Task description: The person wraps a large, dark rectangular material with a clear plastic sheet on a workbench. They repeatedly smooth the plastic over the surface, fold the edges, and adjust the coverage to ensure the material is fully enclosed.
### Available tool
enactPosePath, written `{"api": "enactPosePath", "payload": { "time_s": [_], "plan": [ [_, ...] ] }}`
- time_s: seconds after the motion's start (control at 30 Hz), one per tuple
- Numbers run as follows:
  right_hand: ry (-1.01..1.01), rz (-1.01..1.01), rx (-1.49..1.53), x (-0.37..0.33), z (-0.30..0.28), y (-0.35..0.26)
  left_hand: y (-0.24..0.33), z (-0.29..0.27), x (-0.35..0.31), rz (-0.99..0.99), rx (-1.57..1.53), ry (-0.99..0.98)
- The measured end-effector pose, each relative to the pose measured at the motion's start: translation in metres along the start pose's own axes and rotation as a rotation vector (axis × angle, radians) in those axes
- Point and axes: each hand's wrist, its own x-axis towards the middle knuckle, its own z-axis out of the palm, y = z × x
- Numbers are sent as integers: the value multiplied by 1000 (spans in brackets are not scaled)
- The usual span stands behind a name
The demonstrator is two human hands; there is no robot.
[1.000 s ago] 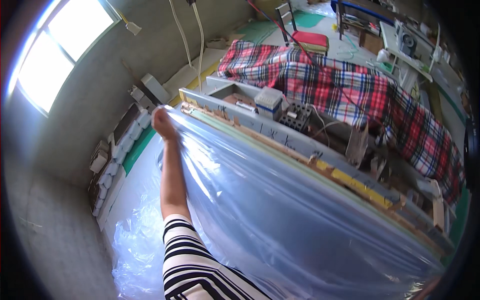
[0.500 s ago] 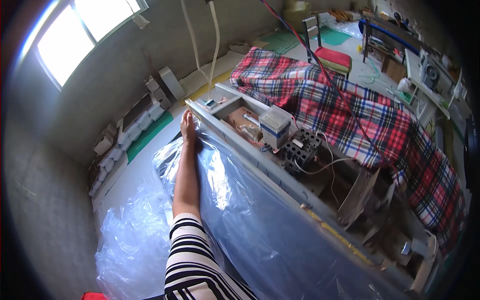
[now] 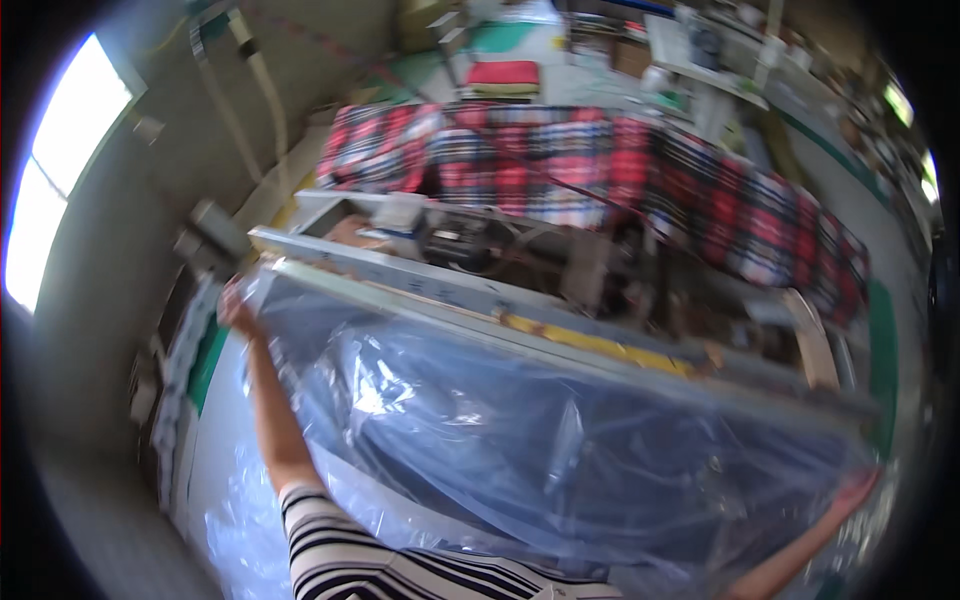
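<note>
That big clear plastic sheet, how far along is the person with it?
The clear plastic sheet is already spread wide, with a dark shape showing through it. In hand: the left hand grips its far left corner by the long metal frame, and the right hand holds the right end. Still left, it seems: the sheet bulges, wrinkled and slack, not yet lying flat.

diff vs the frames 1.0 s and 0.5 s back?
The right hand has come into view, gripping the clear plastic sheet at its right end. The sheet now bulges over something dark blue. The left hand stays on the sheet's far left corner; the plaid cloth is unchanged.
</note>
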Motion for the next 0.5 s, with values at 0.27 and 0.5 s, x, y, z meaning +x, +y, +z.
{"api": "enactPosePath", "payload": {
  "time_s": [0.27,0.5],
  "plan": [
    [-1088,772,-129,-357,221,-69,-53,-283,-27,-584,498,-765],
    [-2678,234,-88,-712,274,-11,393,-222,5,-566,-946,-1553]
  ]
}}
